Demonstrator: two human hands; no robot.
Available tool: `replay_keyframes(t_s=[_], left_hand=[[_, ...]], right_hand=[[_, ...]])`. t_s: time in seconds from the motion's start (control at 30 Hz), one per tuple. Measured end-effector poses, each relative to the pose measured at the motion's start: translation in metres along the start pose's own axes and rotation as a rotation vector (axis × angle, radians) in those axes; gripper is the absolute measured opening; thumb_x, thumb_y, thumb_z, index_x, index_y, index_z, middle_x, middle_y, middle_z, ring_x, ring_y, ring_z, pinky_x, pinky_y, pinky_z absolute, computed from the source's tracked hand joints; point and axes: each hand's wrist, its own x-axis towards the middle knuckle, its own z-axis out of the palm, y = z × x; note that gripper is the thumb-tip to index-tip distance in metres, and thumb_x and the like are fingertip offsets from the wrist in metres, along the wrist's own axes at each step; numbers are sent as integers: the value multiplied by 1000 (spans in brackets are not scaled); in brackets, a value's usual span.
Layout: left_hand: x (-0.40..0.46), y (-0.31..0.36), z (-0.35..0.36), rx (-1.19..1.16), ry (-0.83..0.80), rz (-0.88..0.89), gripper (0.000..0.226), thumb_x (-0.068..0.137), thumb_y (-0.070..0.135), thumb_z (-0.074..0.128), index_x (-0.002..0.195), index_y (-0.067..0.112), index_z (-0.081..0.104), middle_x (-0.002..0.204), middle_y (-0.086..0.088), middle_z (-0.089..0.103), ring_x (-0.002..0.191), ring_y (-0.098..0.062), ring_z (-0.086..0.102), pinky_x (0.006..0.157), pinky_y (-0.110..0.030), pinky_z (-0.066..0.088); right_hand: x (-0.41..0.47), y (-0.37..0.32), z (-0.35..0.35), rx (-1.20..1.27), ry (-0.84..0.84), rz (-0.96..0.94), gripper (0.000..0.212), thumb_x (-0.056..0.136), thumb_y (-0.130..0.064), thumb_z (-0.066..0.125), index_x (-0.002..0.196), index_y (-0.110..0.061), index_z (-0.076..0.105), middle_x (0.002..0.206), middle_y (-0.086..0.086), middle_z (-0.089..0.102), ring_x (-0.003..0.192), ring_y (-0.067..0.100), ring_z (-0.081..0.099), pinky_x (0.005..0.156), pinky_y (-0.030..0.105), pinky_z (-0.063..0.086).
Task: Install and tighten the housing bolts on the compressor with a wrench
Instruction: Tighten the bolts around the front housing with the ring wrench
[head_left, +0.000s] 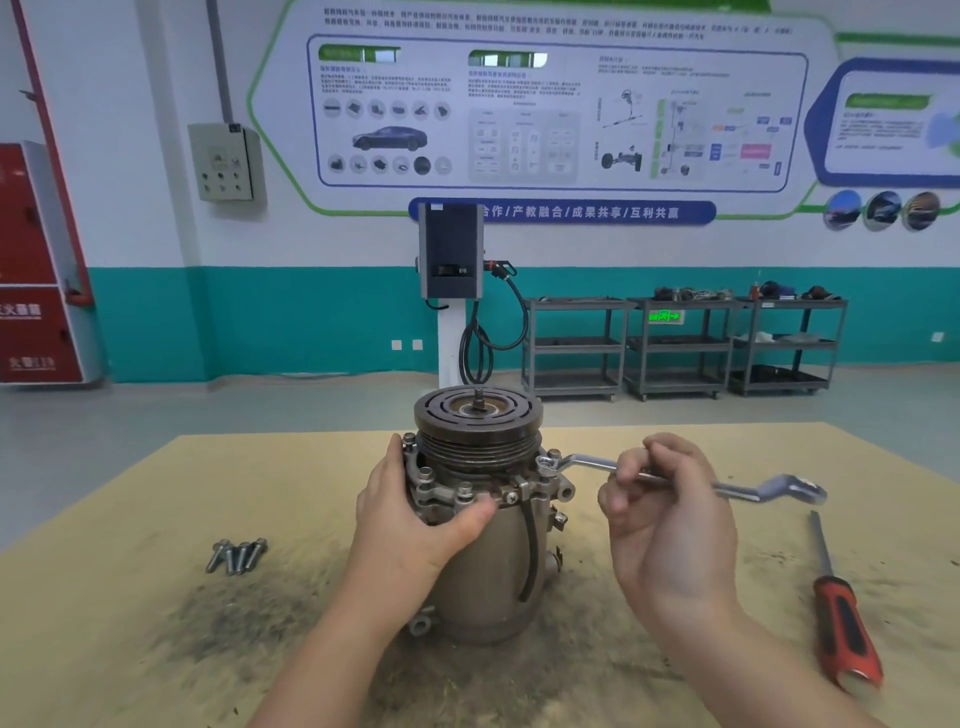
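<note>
Two hands flanked the upright compressor (480, 519) mid-table: left hand (415, 514) gripped its flange, right hand (670, 514) pinched the wrench (675, 475) ringed on a bolt (545, 464). Bare table (130, 493) lay left.

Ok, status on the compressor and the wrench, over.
Left hand grips compressor at the flange. Right hand pinches wrench, ring end on a right-side housing bolt. Four loose bolts lie left; screwdriver lies right. Nothing blocking.
</note>
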Motion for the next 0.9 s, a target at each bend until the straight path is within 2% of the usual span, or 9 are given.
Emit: replay_keyframes(t_s=[0.13,0.23,0.33,0.37,0.43,0.53,0.63,0.73,0.9], left_hand=[[1,6,-1,38,-3,-11,109,46,67,74,140,24,41,133,4,51,129,-21,46,106,-49,43],[2,8,0,-1,-15,-36,107,55,61,69,145,14,38,139,-8,48,129,-29,47,107,-51,41],[-1,-1,-1,-47,24,-13,50,91,13,61,138,20,45,134,-8,56,125,-28,54,101,-45,48],[-3,-2,-2,-37,37,-9,47,93,3,55,133,28,46,128,-2,60,120,-25,58,93,-37,53],[-1,-4,-1,-38,36,-21,48,90,3,60,118,41,47,117,5,66,109,-19,65,78,-24,53],[4,-2,-4,-74,23,12,50,57,33,83,100,43,58,97,11,73,93,-9,69,72,-24,52],[6,-2,-9,-20,-8,73,64,45,52,81,103,60,54,100,30,68,90,8,66,73,-14,50],[8,-1,-15,-46,-58,91,64,44,53,80,98,73,51,100,38,65,91,14,63,69,-2,46],[7,3,-17,-79,-92,117,60,46,50,80,100,65,58,102,36,66,96,11,64,72,-2,46]], right_hand=[[-49,19,16,-469,-126,-394,12,86,-17,51,84,-26,60,72,-2,64,57,9,56,55,18,46],[-63,41,39,-864,-301,-529,12,83,-18,61,86,-29,64,83,-12,60,79,5,59,69,12,43],[-62,51,58,-930,-383,-493,15,77,-7,71,86,-19,71,92,-11,60,87,-2,56,74,5,40],[-61,51,59,-928,-399,-489,16,76,-7,72,88,-18,73,93,-11,61,88,-4,56,75,3,39],[-57,45,55,-929,-420,-552,16,76,-10,70,88,-20,72,93,-11,62,88,-3,57,77,3,39],[-48,29,42,-843,-391,-699,12,88,-21,59,92,-32,62,92,-14,63,88,1,60,79,11,44],[-39,12,36,-539,-174,-615,16,96,-35,42,87,-39,55,84,-10,62,71,9,59,68,19,47],[-25,-3,29,-182,76,-458,22,102,-23,36,86,-29,50,72,-4,62,56,15,52,56,22,44],[-11,-11,12,151,189,-57,22,100,-3,30,88,-12,45,56,7,55,42,18,40,42,20,34]])
